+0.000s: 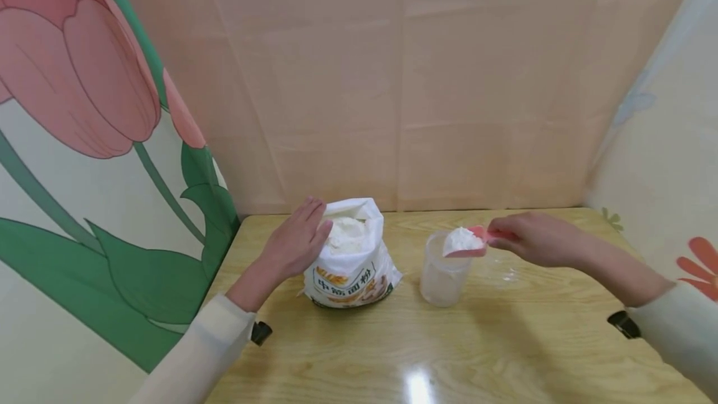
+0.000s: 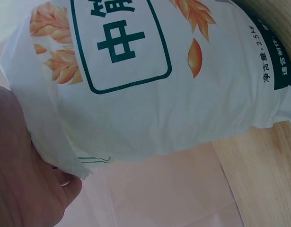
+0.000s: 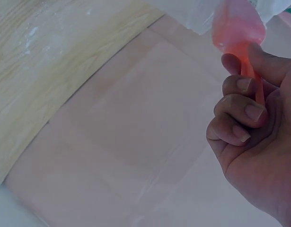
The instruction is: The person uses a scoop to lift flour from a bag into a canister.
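Observation:
A white bag of flour [image 1: 348,279] stands with its mouth open on the wooden table. My left hand [image 1: 297,239] holds its left rim, thumb by the opening; the left wrist view shows that hand [image 2: 27,175] at the bag's top edge [image 2: 55,137], its grip partly hidden. With curled fingers my right hand [image 1: 530,239] grips the handle of a pink scoop [image 1: 468,253]. White flour [image 1: 461,240] heaps up in the scoop, which is over the right side of a clear plastic container [image 1: 440,279]. In the right wrist view, fingers and thumb wrap the scoop's handle [image 3: 249,71].
The wooden table [image 1: 359,354] extends in front of the bag and container. A clear, shiny item [image 1: 505,270] lies right of the container, too faint to identify. Behind the table hangs a pinkish-beige sheet [image 1: 404,92]. A tulip-patterned panel [image 1: 67,80] stands at the left.

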Action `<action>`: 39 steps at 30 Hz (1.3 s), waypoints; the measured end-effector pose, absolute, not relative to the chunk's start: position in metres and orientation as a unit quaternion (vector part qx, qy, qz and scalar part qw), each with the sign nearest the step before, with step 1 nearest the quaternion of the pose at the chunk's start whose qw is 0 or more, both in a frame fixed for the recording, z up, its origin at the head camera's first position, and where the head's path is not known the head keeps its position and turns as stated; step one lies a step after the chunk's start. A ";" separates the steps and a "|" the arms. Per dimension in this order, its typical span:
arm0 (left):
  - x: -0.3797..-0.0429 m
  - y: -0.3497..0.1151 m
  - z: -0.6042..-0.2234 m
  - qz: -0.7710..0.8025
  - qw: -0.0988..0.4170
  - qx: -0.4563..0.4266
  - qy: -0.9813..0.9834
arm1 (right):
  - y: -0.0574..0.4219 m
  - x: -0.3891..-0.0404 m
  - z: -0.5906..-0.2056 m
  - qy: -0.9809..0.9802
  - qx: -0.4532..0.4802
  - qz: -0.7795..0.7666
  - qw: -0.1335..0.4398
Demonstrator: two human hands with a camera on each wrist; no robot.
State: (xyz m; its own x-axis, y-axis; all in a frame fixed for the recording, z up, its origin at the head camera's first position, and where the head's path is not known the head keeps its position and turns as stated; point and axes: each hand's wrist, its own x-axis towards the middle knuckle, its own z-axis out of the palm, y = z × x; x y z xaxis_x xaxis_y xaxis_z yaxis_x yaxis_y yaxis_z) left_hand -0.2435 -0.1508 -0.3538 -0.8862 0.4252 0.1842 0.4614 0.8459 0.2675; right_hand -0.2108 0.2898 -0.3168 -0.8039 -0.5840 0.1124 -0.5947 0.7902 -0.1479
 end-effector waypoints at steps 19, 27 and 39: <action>-0.244 -0.152 -0.354 -0.152 0.056 -0.227 -0.960 | 0.268 -0.226 -0.293 -0.940 0.341 0.014 0.014; -0.245 -0.152 -0.352 -0.160 0.060 -0.229 -0.958 | 0.259 -0.230 -0.284 -0.941 0.338 -0.003 -0.023; -0.246 -0.151 -0.352 -0.148 0.051 -0.223 -0.962 | 0.245 -0.234 -0.272 -0.943 0.322 -0.046 -0.074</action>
